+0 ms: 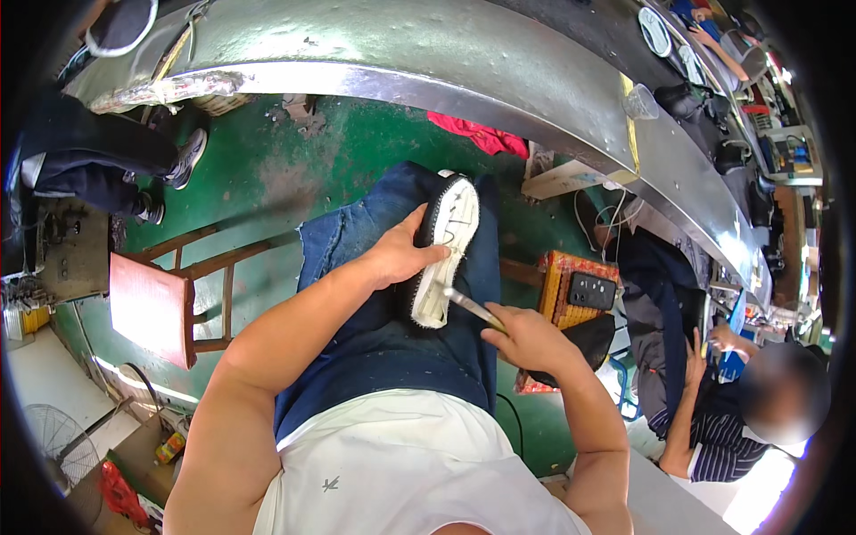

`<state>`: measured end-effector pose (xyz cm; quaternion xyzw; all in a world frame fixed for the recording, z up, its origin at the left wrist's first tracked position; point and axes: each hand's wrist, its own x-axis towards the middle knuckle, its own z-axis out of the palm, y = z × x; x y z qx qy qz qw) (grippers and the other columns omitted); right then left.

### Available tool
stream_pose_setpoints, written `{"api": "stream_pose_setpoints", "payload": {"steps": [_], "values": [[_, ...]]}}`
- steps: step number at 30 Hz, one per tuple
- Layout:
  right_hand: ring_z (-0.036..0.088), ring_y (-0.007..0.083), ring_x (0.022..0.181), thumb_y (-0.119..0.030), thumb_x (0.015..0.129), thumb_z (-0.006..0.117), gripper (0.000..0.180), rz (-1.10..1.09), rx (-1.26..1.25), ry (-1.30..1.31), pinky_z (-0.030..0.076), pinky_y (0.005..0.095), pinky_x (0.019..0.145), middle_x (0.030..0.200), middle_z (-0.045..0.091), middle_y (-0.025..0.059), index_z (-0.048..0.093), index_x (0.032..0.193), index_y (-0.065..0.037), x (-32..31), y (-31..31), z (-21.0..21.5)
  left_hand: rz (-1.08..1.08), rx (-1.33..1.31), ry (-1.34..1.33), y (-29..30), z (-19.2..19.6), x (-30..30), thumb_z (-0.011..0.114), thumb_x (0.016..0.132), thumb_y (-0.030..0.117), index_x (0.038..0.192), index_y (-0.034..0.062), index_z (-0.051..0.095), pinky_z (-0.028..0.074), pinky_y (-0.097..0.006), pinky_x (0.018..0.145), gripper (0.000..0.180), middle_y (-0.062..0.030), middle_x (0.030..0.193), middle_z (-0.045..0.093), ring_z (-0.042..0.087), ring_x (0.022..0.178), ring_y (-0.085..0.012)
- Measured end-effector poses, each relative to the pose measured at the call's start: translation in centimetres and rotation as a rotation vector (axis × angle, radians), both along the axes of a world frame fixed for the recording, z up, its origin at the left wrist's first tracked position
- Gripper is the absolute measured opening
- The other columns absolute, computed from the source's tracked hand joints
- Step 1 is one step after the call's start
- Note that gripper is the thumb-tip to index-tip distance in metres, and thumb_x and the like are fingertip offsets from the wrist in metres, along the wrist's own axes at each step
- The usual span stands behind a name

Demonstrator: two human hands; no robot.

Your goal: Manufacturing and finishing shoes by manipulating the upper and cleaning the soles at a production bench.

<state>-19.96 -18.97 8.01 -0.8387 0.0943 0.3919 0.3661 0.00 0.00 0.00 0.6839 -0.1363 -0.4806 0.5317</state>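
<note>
A shoe (453, 218) rests sole side up across my thighs, its pale underside bordered by a dark upper edge with a row of stitching. My left hand (399, 251) grips it at the middle from the left side, the thumb lying on the pale underside. In my right hand (526, 339) is a slim brush (475, 309) with a pale tip. That tip is at the lower right part of the underside, near the heel; whether it touches cannot be made out.
Beyond my knees runs a long metal bench (357, 85). A wooden stool (152, 308) stands at the left, and a phone (591, 290) lies on a woven seat (557, 267) at the right. Another person (713, 401) sits working at far right. Someone's legs (107, 147) show upper left.
</note>
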Motion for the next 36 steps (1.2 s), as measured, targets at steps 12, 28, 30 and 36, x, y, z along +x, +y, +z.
{"api": "stream_pose_setpoints", "payload": {"steps": [12,28,30,36], "values": [[0.069,0.0239,0.072,-0.038,0.104,0.054,0.041,-0.227,0.185,-0.079,0.054,0.0384,0.067,0.082,0.07,0.013,0.065,0.096,0.001,-2.1,-0.2,-3.9,-0.14,-0.107,-0.277,3.0,-2.5,-5.1,0.067,0.094,0.028,0.157,-0.0089,-0.011,0.011,-0.039,0.127,0.106,-0.0323,0.165,-0.001,0.003,0.156,-0.0409],[0.069,0.0307,0.076,-0.031,0.107,0.046,0.036,-0.316,0.019,-0.394,0.053,0.0415,0.073,0.081,0.067,0.0168,0.059,0.101,0.003,-1.1,2.3,-4.3,-0.263,0.042,-0.29,2.7,1.6,-2.0,0.073,0.093,0.029,0.158,-0.0056,0.005,0.035,-0.036,0.116,0.1,-0.0308,0.152,0.038,0.045,0.139,-0.0321],[0.068,0.024,0.075,-0.039,0.109,0.044,0.045,-0.536,0.211,-0.381,0.053,0.037,0.07,0.083,0.067,0.0133,0.06,0.105,0.003,-2.7,2.4,-6.0,-0.077,0.065,-0.219,1.1,0.3,-1.3,0.072,0.094,0.033,0.153,-0.0078,0.017,0.04,-0.037,0.111,0.091,-0.0298,0.144,0.046,0.051,0.132,-0.032],[0.065,0.0162,0.076,-0.046,0.11,0.038,0.053,-1.016,0.603,-0.267,0.053,0.0308,0.07,0.095,0.067,0.0089,0.059,0.114,0.003,-6.5,2.3,-11.0,0.22,-0.284,0.287,0.6,0.9,0.2,0.057,0.104,0.044,0.146,-0.002,0.042,0.05,-0.043,0.103,0.064,-0.0193,0.131,0.062,0.062,0.119,-0.0236]]}}
